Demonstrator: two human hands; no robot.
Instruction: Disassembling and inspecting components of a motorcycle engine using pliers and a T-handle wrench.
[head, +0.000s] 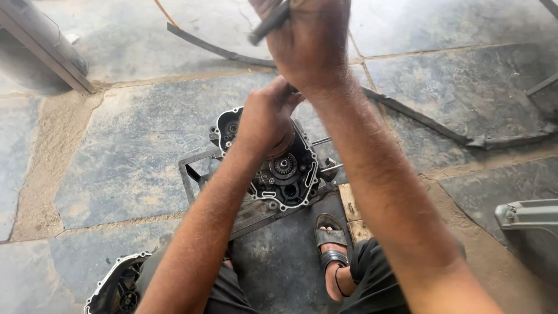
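An open engine case [289, 174] with gears showing inside rests on a dark metal frame stand [195, 174] on the stone floor. My left hand [266, 116] is closed over a part at the upper rim of the case; what it grips is hidden by the fingers. My right hand [311, 40] is raised above it, fingers wrapped around a dark tool handle [268, 24] that points up and left. The tool's head is out of view.
A second engine cover [116, 288] lies at the lower left. A long dark rubber strip [418, 116] curves across the floor behind. My sandalled foot [332, 244] is beside the stand. A grey plastic part [532, 216] sits at right, a metal leg [46, 46] at upper left.
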